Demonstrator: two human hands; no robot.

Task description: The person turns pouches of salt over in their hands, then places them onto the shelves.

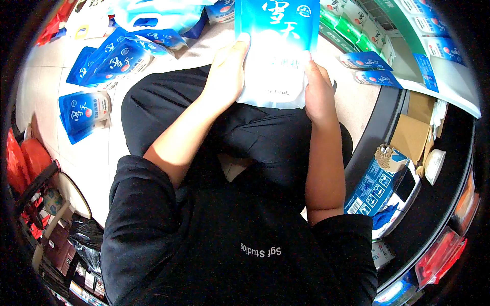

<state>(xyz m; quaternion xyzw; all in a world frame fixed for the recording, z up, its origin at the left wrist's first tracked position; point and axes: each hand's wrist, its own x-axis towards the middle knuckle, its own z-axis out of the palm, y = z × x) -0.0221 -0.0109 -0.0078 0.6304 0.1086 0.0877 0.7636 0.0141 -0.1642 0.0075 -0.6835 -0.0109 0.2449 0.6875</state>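
Observation:
Upright in front of my crossed legs is a blue and white bag of salt [277, 61] with large white characters on its upper half. My left hand [228, 71] grips its left edge, thumb lying on the front face. Along the opposite edge, my right hand [319, 91] holds the bag lower down, thumb also on the front. The fingers behind the bag are hidden. On the floor to the left lie a group of similar blue bags [115, 61] and a separate small stack [84, 115].
Two blue bags [376, 77] lie by the shelf edge at right. Green packs [360, 25] stand behind them. An opened blue carton [375, 186] sits on the dark lower shelf [365, 120]. At left are a rack [48, 173] and red bags [35, 155].

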